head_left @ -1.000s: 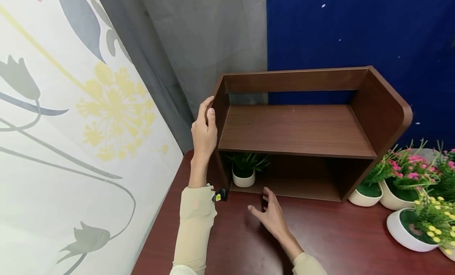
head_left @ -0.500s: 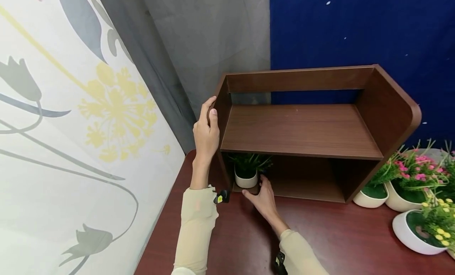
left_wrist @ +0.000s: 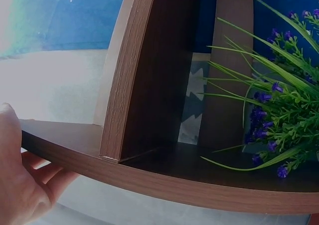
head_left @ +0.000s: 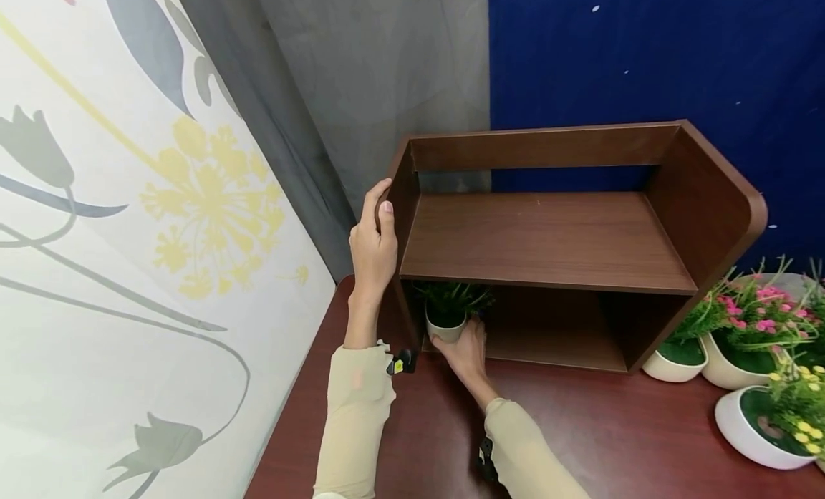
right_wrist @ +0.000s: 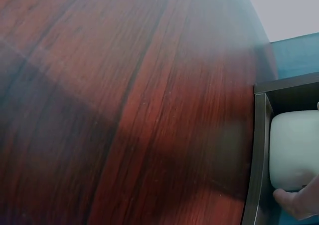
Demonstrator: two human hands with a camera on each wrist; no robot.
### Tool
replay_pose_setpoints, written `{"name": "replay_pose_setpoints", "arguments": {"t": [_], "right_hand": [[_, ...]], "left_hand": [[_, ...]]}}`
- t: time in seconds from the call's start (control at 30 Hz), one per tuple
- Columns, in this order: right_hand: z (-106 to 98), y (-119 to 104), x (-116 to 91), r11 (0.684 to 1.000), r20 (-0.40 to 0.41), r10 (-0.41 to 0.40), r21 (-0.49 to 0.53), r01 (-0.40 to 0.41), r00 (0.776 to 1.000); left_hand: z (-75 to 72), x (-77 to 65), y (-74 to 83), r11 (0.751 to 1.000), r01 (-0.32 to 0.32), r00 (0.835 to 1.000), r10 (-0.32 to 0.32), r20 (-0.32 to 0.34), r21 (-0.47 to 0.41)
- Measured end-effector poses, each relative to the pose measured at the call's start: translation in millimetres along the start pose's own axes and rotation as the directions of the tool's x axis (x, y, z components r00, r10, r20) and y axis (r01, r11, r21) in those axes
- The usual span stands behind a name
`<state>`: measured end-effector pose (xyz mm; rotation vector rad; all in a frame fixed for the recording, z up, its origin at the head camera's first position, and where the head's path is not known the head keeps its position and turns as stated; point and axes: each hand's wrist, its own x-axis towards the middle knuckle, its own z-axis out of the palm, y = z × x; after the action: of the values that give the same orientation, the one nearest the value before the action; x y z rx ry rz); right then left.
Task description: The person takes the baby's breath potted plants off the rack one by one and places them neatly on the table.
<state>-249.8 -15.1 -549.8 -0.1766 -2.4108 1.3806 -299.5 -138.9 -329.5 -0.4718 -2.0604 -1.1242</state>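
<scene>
A dark brown two-tier wooden shelf (head_left: pixel 548 238) stands on the table. My left hand (head_left: pixel 374 248) grips its left side panel, thumb on the inner face and fingers behind, as the left wrist view shows. In the lower compartment, at the left end, sits a potted plant (head_left: pixel 445 332) with a white pot, grassy leaves and small purple flowers (left_wrist: pixel 269 125). My right hand (head_left: pixel 465 352) holds the pot low down, thumb across its front and fingers at its right side. In the right wrist view the thumb (right_wrist: pixel 289 200) lies against the white pot (right_wrist: pixel 295 145).
Several potted plants stand right of the shelf, among them a white pot (head_left: pixel 754 431) with yellow flowers and a cream pot (head_left: pixel 735 366) with pink ones. A flower-printed wall (head_left: pixel 213 384) borders the reddish-brown table (head_left: pixel 425 427) on the left. Grey and blue cloth hangs behind.
My right hand has moved forward and left from over the table to the pot and taken hold of it. The left hand keeps its place on the side panel.
</scene>
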Motion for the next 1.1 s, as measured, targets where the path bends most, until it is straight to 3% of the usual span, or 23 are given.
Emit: {"name": "replay_pose_setpoints", "arguments": {"t": [0.3, 0.53, 0.8, 1.1], "right_hand": [[7, -5, 1, 0.993, 0.008, 0.112, 0.031, -0.112, 0.994], [4, -8, -5, 0.991, 0.009, 0.110, 0.076, -0.110, 0.994], [-10, 4, -18, 0.988, -0.021, 0.127, 0.087, -0.124, 0.992], [-40, 19, -44, 0.995, 0.027, 0.088, 0.050, -0.089, 0.996]], "left_hand": [[-2.1, -0.8, 2.5, 1.000, -0.011, 1.000, 0.011, -0.001, -0.005], [-5.7, -1.5, 4.2, 1.000, -0.010, 1.000, 0.010, -0.004, -0.008], [-4.0, 0.1, 0.8, 1.000, -0.011, 1.000, 0.011, 0.001, -0.009], [-1.3, -0.1, -5.1, 1.000, 0.003, 1.000, -0.003, 0.008, -0.008]]}}
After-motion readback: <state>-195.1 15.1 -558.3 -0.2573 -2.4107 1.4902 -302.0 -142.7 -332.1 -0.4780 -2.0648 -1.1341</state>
